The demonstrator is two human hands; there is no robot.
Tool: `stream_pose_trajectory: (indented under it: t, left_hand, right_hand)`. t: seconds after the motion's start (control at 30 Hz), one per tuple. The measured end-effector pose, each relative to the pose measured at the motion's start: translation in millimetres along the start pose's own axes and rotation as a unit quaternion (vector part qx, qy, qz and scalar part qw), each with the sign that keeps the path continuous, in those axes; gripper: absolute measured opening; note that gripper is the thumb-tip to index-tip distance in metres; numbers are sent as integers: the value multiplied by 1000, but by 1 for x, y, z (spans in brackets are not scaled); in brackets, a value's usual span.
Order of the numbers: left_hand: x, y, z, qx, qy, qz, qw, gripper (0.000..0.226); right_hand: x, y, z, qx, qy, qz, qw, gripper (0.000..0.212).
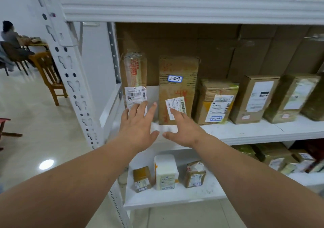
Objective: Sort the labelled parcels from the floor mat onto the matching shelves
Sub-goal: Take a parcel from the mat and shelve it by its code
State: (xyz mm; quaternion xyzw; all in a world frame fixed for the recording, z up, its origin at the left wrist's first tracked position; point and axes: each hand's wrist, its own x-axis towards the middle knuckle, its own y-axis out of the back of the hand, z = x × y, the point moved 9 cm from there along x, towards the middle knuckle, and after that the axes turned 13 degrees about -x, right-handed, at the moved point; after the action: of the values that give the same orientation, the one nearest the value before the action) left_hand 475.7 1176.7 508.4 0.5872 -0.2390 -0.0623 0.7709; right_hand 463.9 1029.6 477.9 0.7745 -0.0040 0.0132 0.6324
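Two tall cardboard parcels are standing upright near the left end of the middle shelf, a narrow strip of bare shelf showing between them. The taped parcel is sitting at 9 o'clock of the gap, close to the shelf's left edge; the parcel marked 3-2-9 is sitting at 3 o'clock of it, its base near the front lip.

The left hand is reaching in with its fingers straight and spread, released, the tips overlapping the white label at the foot of the taped parcel. The right hand is also lying open and grasping nothing, its forefinger stretching over the barcode label low on the 3-2-9 parcel. Whether either hand is actually pressing the cardboard cannot be told. The two thumbs are pointing at each other just above the shelf's front edge, near but apart.

At 3 o'clock, a squat parcel is crowding the 3-2-9 one, with more boxes beyond. At 6 o'clock, the lower shelf is carrying three small packets with open board around them. At 9 o'clock, the perforated white upright is bounding the bay, with open floor and a wooden chair beyond.
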Motion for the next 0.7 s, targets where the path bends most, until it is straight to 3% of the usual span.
stream_pose_trajectory:
  t: [0.23, 0.5, 0.7]
  left_hand:
    - [-10, -40, 125, -21, -51, -29, 998, 85]
    - [-33, -113, 321, -51, -139, -126, 981, 83]
    - [-57, -169, 440, -51, -213, -185, 958, 85]
  right_hand:
    - [-82, 20, 130, -125, -76, -1, 989, 87]
    - [-227, 40, 322, -127, -218, -16, 968, 89]
    - [-323, 27, 424, -108, -312, -36, 943, 87]
